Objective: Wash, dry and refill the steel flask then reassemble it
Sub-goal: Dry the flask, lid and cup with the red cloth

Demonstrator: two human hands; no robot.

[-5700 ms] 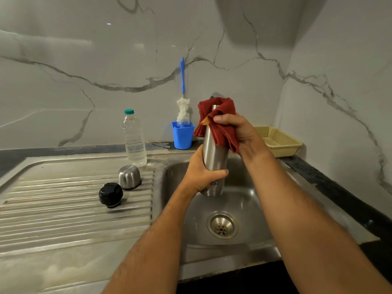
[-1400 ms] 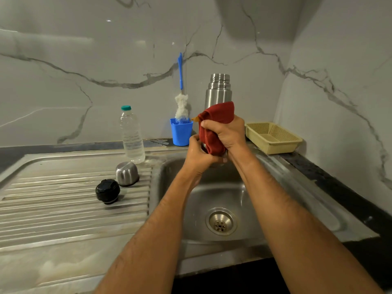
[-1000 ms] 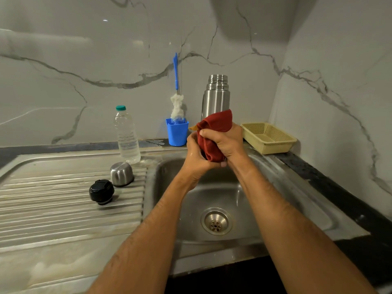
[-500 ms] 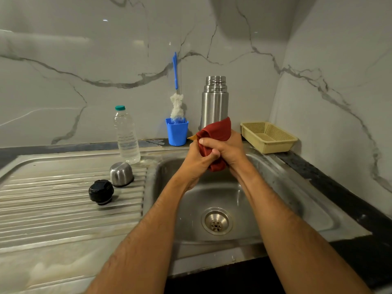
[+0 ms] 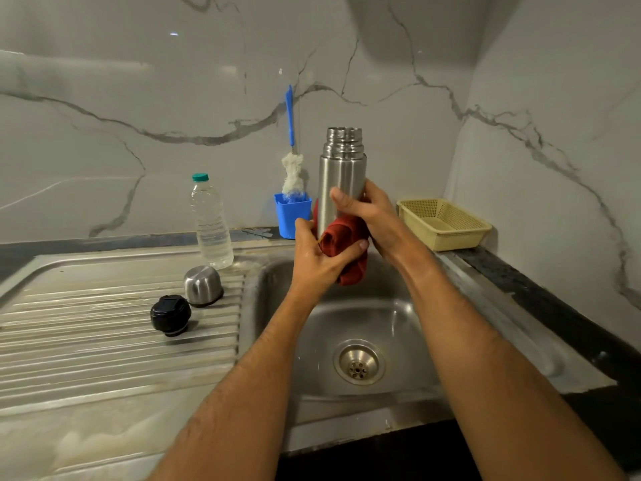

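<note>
The steel flask [image 5: 341, 175] is upright above the sink, its mouth uncapped. My right hand [image 5: 373, 216] grips its lower body, fingers wrapped around the front. My left hand [image 5: 321, 258] clutches a bunched red cloth [image 5: 347, 251] against the flask's bottom, which the cloth hides. On the draining board lie the black stopper [image 5: 170, 314] and the steel cup lid [image 5: 203, 285]. A clear water bottle [image 5: 211, 222] with a green cap stands at the back of the board.
The sink basin [image 5: 409, 321] with its drain [image 5: 359, 362] lies below my hands. A blue cup [image 5: 291, 214] holding a bottle brush [image 5: 292, 168] stands behind the flask. A yellow basket [image 5: 444, 223] sits on the dark counter at the right, near the corner wall.
The cloth has slid from the flask's top down to its base. My right hand has let go of the cloth and now holds the bare flask, while my left hand took the cloth.
</note>
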